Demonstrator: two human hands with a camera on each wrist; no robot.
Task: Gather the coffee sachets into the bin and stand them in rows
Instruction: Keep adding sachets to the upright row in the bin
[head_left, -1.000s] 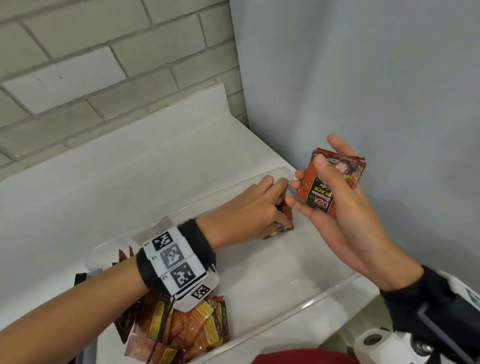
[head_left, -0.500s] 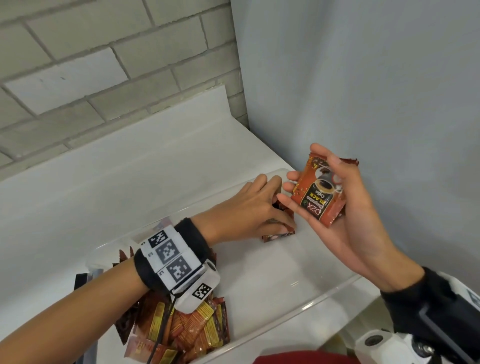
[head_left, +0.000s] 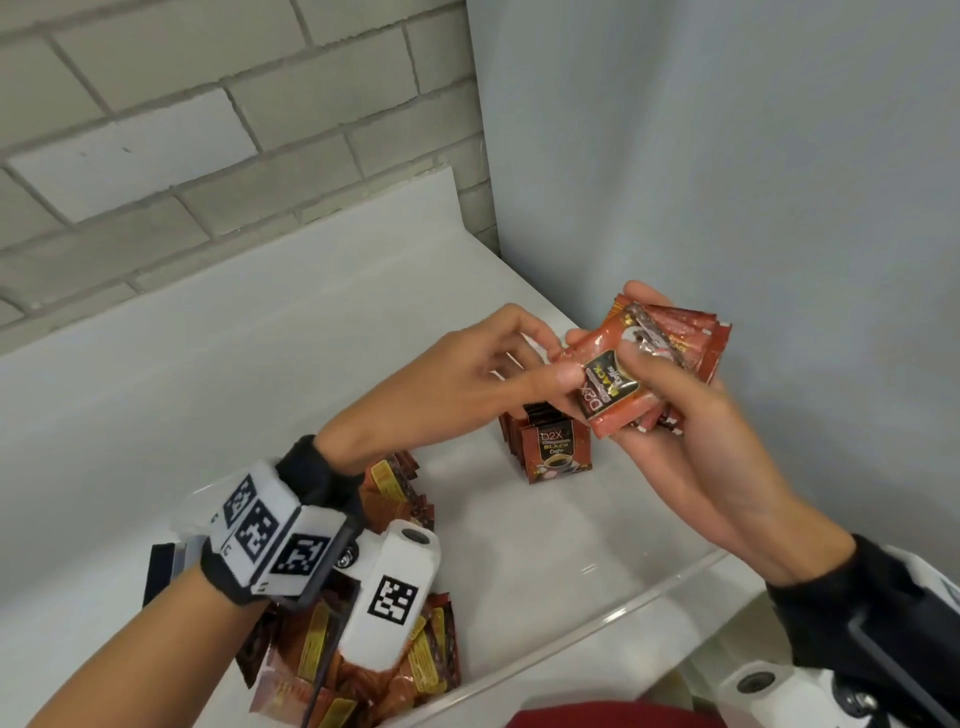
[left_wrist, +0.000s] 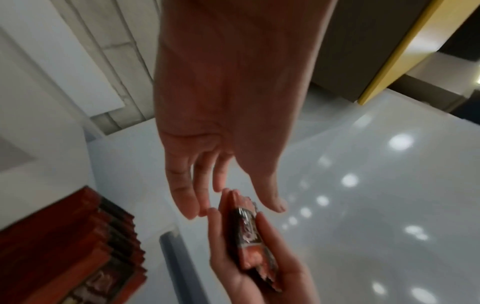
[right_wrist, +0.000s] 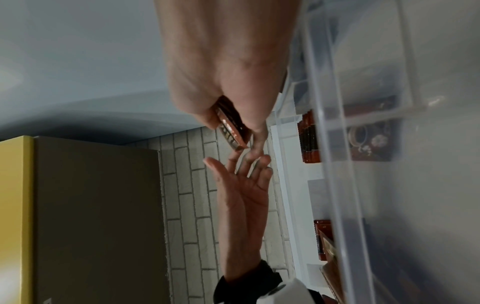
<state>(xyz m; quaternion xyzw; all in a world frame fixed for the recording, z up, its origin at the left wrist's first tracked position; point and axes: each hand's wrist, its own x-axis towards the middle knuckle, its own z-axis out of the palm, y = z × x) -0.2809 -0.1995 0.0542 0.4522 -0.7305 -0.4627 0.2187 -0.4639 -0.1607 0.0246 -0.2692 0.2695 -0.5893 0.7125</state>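
Several sachets (head_left: 655, 365) between right fingers (head_left: 649, 375)

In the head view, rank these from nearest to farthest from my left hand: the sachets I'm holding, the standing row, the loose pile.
1. Held sachets, in the right hand, at the left hand's fingertips.
2. Standing row, just below.
3. Loose pile, back by the wrist.
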